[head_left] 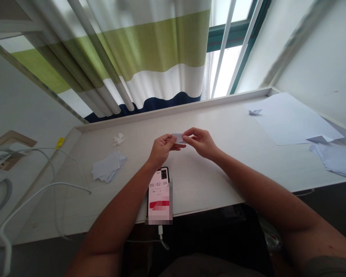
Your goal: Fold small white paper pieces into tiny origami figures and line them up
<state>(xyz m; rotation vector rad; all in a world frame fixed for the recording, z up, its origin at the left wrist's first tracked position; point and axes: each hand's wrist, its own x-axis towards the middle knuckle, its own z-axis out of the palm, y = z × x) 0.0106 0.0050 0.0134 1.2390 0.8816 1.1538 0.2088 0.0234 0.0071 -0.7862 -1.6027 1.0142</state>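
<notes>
Both my hands meet over the middle of the white desk (219, 181), pinching one small white piece of paper (178, 138) between them. My left hand (161, 149) grips its left end with thumb and fingers closed. My right hand (200, 141) pinches its right end, fingers curled. The paper is held just above the desk surface. Directly below my left wrist lies a phone (159, 188) showing a running timer, plugged into a white cable.
A loose pile of small paper slips (108, 167) lies at the left, a crumpled scrap (118, 139) behind it. Large white sheets (288, 119), a small folded paper (255, 111) and a paper stack (336, 159) are on the right. White cables (46, 188) trail off the left edge.
</notes>
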